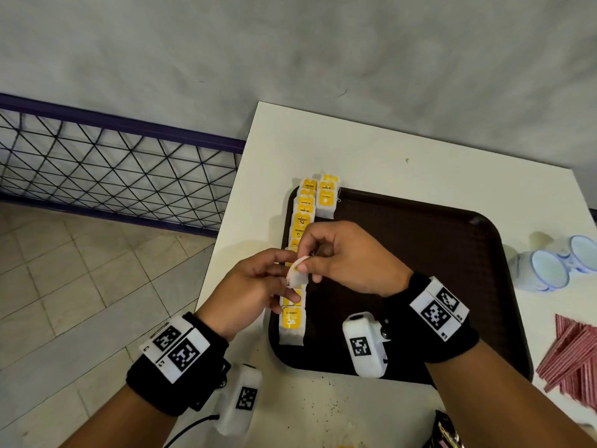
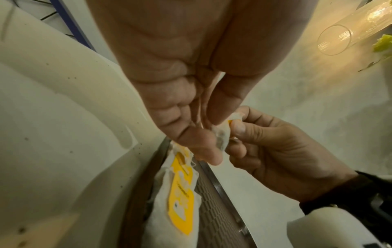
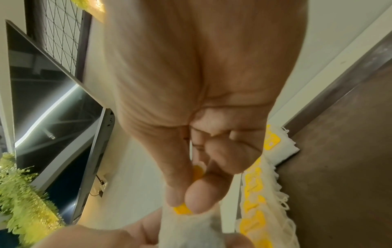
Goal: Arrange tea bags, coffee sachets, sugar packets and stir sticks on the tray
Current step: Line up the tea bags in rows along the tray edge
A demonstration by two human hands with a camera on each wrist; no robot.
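Both hands hold one white tea bag point(image 1: 296, 273) just above the left rim of the dark brown tray point(image 1: 420, 253). My right hand point(image 1: 304, 262) pinches its top end, at the yellow tag, between thumb and forefinger point(image 3: 186, 203). My left hand point(image 1: 284, 273) pinches its lower part point(image 2: 221, 136). Under the hands, a long row of tea bags with yellow tags point(image 1: 302, 218) runs along the tray's left edge. A short second stack point(image 1: 327, 198) lies beside its far end. The middle of the row is hidden by the hands.
Two white-and-blue cups point(image 1: 555, 263) stand on the white table point(image 1: 355, 147) right of the tray. Red-and-white striped packets point(image 1: 575, 360) lie at the right edge, a dark packet point(image 1: 445, 431) at the front. The table's left edge is close; a wire fence point(image 1: 113, 163) stands beyond.
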